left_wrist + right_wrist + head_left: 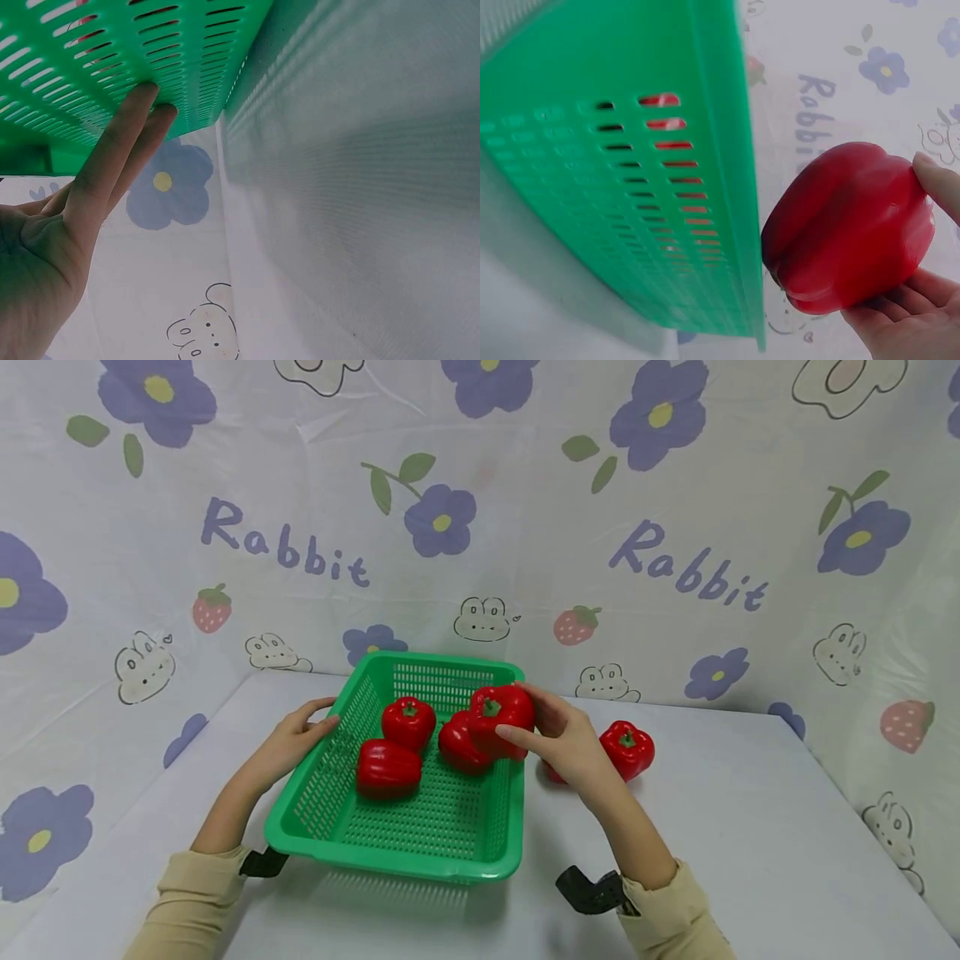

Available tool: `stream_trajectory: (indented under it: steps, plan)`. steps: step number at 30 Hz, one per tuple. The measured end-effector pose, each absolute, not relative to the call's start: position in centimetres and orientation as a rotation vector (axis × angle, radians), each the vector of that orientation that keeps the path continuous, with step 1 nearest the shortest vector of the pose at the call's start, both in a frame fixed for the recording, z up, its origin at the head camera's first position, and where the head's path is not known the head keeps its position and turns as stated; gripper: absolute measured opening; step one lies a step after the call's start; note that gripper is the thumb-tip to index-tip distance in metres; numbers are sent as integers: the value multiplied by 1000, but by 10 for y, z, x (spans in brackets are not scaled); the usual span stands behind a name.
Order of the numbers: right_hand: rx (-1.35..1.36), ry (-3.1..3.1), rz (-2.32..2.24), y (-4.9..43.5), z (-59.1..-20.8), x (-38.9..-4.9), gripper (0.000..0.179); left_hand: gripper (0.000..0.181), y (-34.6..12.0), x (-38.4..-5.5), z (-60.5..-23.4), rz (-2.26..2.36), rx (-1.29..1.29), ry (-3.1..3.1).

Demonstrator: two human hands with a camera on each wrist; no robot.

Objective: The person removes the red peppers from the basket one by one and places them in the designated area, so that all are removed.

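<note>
My right hand grips a red bell pepper between thumb and fingers, over the right rim of a green slotted plastic basket. In the right wrist view the held pepper overlaps the rim's edge. My left hand is at the left rim; in the left wrist view its straight fingers touch the basket's outer wall. Three peppers lie inside: an upright one, one on its side and one partly hidden behind the held pepper.
A red bell pepper stands on the white table right of the basket. Part of another pepper shows beside my right hand, which hides the remainder. A patterned cloth hangs behind the table.
</note>
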State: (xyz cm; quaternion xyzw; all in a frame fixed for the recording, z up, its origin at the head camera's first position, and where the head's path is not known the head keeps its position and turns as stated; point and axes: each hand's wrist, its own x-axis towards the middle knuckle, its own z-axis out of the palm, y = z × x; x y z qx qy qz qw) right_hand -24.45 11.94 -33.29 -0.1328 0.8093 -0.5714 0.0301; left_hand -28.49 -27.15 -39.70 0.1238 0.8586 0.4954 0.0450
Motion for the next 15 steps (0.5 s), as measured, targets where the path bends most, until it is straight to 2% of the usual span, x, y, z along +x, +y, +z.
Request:
stream_trajectory:
  steps: [15]
  plan:
    - [-248,2539,-1830,158,-324,-252,74,63,-271,-284,-396,1525,382,2616]
